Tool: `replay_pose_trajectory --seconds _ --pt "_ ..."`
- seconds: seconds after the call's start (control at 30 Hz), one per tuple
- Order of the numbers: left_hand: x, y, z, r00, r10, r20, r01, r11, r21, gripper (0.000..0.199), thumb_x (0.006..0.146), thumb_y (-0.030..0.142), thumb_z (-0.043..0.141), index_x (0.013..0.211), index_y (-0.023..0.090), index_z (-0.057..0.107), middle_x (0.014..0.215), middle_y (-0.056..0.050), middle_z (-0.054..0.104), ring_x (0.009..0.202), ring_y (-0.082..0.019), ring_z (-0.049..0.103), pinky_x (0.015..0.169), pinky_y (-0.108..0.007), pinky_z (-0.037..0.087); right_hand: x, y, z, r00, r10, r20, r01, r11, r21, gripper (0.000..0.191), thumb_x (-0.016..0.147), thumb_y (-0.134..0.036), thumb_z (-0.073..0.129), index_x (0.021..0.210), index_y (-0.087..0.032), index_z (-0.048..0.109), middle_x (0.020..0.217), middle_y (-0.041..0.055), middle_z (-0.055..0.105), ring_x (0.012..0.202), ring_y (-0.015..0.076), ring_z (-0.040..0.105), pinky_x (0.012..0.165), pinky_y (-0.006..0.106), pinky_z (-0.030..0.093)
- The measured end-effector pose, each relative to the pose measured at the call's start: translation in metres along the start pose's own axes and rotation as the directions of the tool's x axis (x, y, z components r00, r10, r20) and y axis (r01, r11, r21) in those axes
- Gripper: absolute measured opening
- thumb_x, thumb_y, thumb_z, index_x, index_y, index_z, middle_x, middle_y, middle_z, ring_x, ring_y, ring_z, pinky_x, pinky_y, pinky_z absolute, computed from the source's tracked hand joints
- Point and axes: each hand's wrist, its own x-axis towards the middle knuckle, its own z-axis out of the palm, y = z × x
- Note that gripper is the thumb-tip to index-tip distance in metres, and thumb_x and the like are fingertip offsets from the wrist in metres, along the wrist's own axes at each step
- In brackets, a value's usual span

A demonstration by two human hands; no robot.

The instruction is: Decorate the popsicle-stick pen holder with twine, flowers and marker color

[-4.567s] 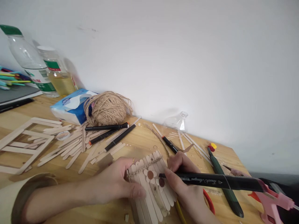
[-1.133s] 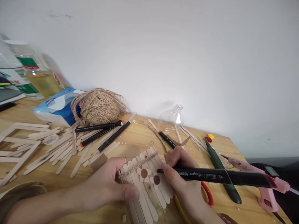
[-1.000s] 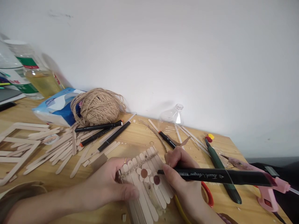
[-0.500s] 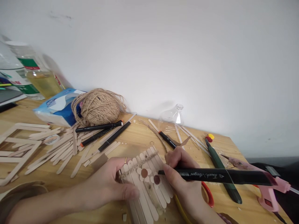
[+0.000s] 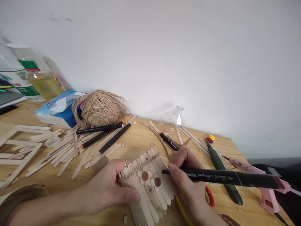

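Note:
My left hand (image 5: pixel 119 185) grips the left side of a popsicle-stick panel (image 5: pixel 150 210), its thumb lying across the front. Twine runs across the panel's upper part, and two wooden flowers sit on it, one with a brown centre (image 5: pixel 145 176), the other with a dark reddish centre (image 5: pixel 157 181). In my right hand (image 5: pixel 185 175) is a black marker (image 5: pixel 218 176), held like a pen. Its dark tip points left, just right of the flowers; whether it touches the panel I cannot tell.
Loose popsicle sticks (image 5: pixel 63 150) and black markers (image 5: pixel 115 138) lie at left, before a twine ball (image 5: pixel 101 108) and tissue pack (image 5: pixel 58 110). A cut clear bottle top (image 5: pixel 175 117) stands by the wall. At right are a green-handled tool (image 5: pixel 223 172) and a pink glue gun (image 5: pixel 269 197).
The marker tip has shifted slightly right, away from the dark reddish flower centre. My left hand keeps its hold on the panel.

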Motion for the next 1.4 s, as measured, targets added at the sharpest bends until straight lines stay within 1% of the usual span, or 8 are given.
replay_pose_trajectory --seconds 0.13,0.33,0.43,0.57,0.87,0.97,1.13,1.4 --pt "0.0 -0.005 0.001 0.997 0.061 -0.048 -0.056 0.994 0.089 0.03 0.07 0.036 0.074 0.092 0.016 0.069 0.081 -0.001 0.069 0.077 -0.016 0.06 0.071 -0.024 0.046 0.004 -0.006 -0.003 0.996 -0.026 -0.084 0.025 1.0 -0.013 0.024 0.08 -0.032 0.064 0.067 -0.023 0.046 0.058 -0.006 0.039 0.051 0.0107 0.03 0.044 0.024 0.023" --pt "0.0 -0.012 0.002 0.981 0.011 -0.192 0.003 0.997 0.071 0.036 0.059 0.03 0.082 0.087 0.016 0.065 0.082 -0.001 0.069 0.077 -0.017 0.061 0.072 -0.026 0.047 0.009 -0.017 -0.013 0.996 -0.086 -0.002 0.085 0.993 -0.078 0.018 0.073 -0.032 0.072 0.074 -0.025 0.055 0.063 -0.0046 0.051 0.055 0.0108 0.042 0.046 0.021 0.032" --pt "-0.001 -0.012 0.005 0.98 -0.008 -0.197 0.024 0.997 0.08 0.032 0.063 0.027 0.078 0.09 0.016 0.065 0.081 0.001 0.069 0.08 -0.017 0.061 0.076 -0.026 0.047 0.009 -0.015 -0.01 1.0 -0.024 0.019 0.025 0.998 -0.063 0.021 0.071 -0.035 0.073 0.068 -0.023 0.057 0.061 -0.0036 0.052 0.053 0.0103 0.041 0.045 0.02 0.031" --pt "-0.002 -0.012 0.01 0.98 0.019 -0.197 -0.005 0.997 0.072 0.029 0.066 0.025 0.075 0.091 0.016 0.065 0.08 0.001 0.069 0.08 -0.017 0.062 0.074 -0.026 0.048 0.006 -0.013 -0.001 0.998 0.062 -0.008 -0.062 0.997 -0.045 0.017 0.072 -0.027 0.068 0.069 -0.022 0.052 0.055 -0.0062 0.044 0.05 0.0092 0.035 0.044 0.019 0.027" --pt "-0.005 -0.017 0.02 0.988 0.085 -0.127 -0.089 0.996 -0.025 0.035 0.068 0.026 0.075 0.1 0.017 0.065 0.097 -0.003 0.071 0.09 -0.02 0.064 0.082 -0.029 0.047 0.003 -0.013 0.003 0.993 -0.081 0.082 0.098 0.97 -0.223 0.019 0.076 -0.02 0.06 0.064 -0.022 0.046 0.057 -0.0061 0.045 0.05 0.0089 0.04 0.045 0.018 0.033" --pt "-0.007 -0.021 0.021 0.986 0.064 -0.151 -0.07 0.997 -0.031 0.033 0.068 0.024 0.075 0.099 0.017 0.065 0.09 -0.001 0.071 0.09 -0.019 0.063 0.08 -0.027 0.047 0.001 -0.012 0.001 0.986 -0.104 0.128 0.137 0.947 -0.289 0.02 0.078 -0.021 0.061 0.065 -0.023 0.045 0.056 -0.0062 0.047 0.049 0.0088 0.041 0.045 0.018 0.034" --pt "-0.007 -0.024 0.022 0.978 0.055 -0.202 -0.058 0.998 -0.009 0.027 0.067 0.02 0.073 0.092 0.018 0.065 0.079 0.002 0.068 0.087 -0.019 0.063 0.077 -0.026 0.049 0.0 -0.011 0.004 0.992 -0.048 0.12 0.083 0.948 -0.308 0.02 0.077 -0.022 0.061 0.064 -0.023 0.045 0.053 -0.0057 0.049 0.046 0.0092 0.042 0.042 0.02 0.033" --pt "-0.006 -0.018 0.027 0.982 0.045 -0.184 -0.048 0.999 -0.014 0.028 0.067 0.013 0.068 0.095 0.018 0.066 0.085 0.0 0.071 0.092 -0.021 0.064 0.08 -0.029 0.048 0.004 -0.009 0.006 0.999 -0.019 0.047 0.029 0.973 -0.23 0.023 0.073 -0.024 0.062 0.059 -0.022 0.045 0.052 -0.0067 0.042 0.047 0.0088 0.037 0.042 0.019 0.031"
